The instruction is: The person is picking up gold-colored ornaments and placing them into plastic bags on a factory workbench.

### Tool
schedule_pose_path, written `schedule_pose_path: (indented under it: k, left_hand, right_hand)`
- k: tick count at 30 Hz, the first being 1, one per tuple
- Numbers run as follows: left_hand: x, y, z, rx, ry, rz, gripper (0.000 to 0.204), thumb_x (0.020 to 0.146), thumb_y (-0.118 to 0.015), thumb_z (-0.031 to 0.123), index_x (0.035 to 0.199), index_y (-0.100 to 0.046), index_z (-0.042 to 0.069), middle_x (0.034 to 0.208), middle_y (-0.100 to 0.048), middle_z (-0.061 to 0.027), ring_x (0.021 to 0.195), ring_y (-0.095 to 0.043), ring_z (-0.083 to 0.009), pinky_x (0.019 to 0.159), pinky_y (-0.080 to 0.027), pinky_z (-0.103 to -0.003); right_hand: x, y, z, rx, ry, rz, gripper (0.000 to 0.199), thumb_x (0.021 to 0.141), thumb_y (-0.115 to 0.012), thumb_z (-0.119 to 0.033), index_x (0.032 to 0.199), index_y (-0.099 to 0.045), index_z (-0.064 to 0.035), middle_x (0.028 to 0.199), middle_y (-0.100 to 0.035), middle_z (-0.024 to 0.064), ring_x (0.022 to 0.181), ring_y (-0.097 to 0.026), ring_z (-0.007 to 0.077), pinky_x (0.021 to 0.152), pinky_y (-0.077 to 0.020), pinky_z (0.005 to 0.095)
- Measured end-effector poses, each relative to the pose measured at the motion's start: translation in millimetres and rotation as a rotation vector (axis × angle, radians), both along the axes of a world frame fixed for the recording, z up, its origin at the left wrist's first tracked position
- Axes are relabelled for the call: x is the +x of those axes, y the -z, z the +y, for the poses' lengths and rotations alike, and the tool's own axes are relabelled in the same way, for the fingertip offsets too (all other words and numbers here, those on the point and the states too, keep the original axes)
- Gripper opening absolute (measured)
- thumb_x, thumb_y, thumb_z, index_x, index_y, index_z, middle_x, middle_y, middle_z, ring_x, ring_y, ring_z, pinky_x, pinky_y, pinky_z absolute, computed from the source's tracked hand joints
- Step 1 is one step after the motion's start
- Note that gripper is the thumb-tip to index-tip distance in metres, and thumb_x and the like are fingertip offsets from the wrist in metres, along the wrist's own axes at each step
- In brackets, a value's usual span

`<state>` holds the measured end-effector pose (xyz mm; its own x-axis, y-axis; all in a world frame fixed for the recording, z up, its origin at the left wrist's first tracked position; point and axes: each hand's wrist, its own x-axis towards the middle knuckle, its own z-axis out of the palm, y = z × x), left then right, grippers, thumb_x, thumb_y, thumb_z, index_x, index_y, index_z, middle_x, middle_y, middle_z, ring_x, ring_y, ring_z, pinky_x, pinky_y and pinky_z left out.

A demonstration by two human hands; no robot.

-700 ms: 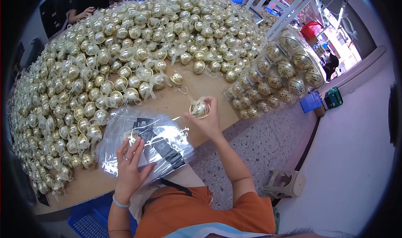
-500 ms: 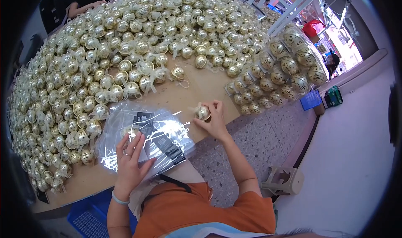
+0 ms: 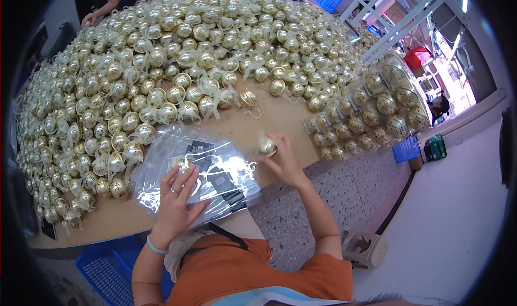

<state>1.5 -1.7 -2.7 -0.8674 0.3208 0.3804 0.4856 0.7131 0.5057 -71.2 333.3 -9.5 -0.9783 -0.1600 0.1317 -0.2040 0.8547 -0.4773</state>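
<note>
My right hand (image 3: 286, 163) grips a small gold ball ornament (image 3: 267, 146) between thumb and fingers, just right of the bags; the ornament is blurred. My left hand (image 3: 180, 201) lies with its fingers stretched out on a stack of clear plastic bags (image 3: 231, 171). These bags are glossy with white glare and carry dark printed labels. A single gold ornament with a pale loop (image 3: 248, 97) rests on the brown tabletop (image 3: 229, 124) beyond them. Behind it spreads a large heap of gold ball ornaments (image 3: 161, 53) with sheer pale ribbons.
Clear packs of gold balls (image 3: 371, 112) stand in rows at the table's right edge. A blue plastic crate (image 3: 107, 271) sits below the table at left. On the floor at right is a beige stool (image 3: 364, 249). Another person's arm (image 3: 103, 8) reaches in at the far left.
The whole view has shifted slightly. My right hand still holds the ornament, now blurred by motion. My left hand stays on the bags. The other person's hand has moved at the far left.
</note>
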Motion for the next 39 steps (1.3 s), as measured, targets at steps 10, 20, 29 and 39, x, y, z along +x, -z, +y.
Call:
schedule_pose_path:
  k: [10,20,29,39]
  left_hand:
    - [-2,-1,-11,0.022,0.104,-0.035,0.083,0.069,-0.087,0.023,0.143,-0.053,0.010,0.147,-0.051,-0.0066,0.136,-0.039,-0.0366,0.112,-0.036,-0.045]
    - [-4,4,-3,-0.072,0.109,0.030,0.066,0.071,-0.086,0.025,0.133,-0.064,0.019,0.151,-0.047,-0.0084,0.137,-0.037,-0.0383,0.114,-0.032,-0.047]
    - [1,3,-3,-0.110,0.041,0.021,0.070,0.072,-0.082,0.028,0.139,-0.061,0.026,0.150,-0.048,-0.0056,0.137,-0.038,-0.0367,0.104,-0.036,-0.045]
    - [1,3,-3,-0.106,0.068,0.037,0.070,0.072,-0.082,0.026,0.139,-0.061,0.026,0.150,-0.048,-0.0055,0.138,-0.037,-0.0362,0.103,-0.037,-0.045]
  right_hand:
    - [-13,0,-62,-0.672,-0.509,-1.007,0.051,0.081,-0.082,-0.005,0.125,-0.055,-0.0054,0.131,-0.055,0.0053,0.123,-0.055,0.0157,0.103,-0.0465,0.0310]
    - [-19,6,-146,-0.707,-0.472,-0.790,0.042,0.073,-0.084,-0.009,0.108,-0.061,-0.0010,0.108,-0.068,0.0080,0.104,-0.066,0.0161,0.083,-0.0551,0.0298]
    - [-136,-38,-29,-0.297,-0.332,-0.310,0.047,0.080,-0.084,-0.036,0.108,-0.066,-0.0023,0.106,-0.068,0.0100,0.097,-0.064,0.0196,0.081,-0.0536,0.0348]
    - [-131,-4,-50,0.011,-0.220,0.450,0.063,0.078,-0.084,-0.018,0.131,-0.052,-0.0051,0.123,-0.059,0.0147,0.122,-0.050,0.0323,0.102,-0.0413,0.0424]
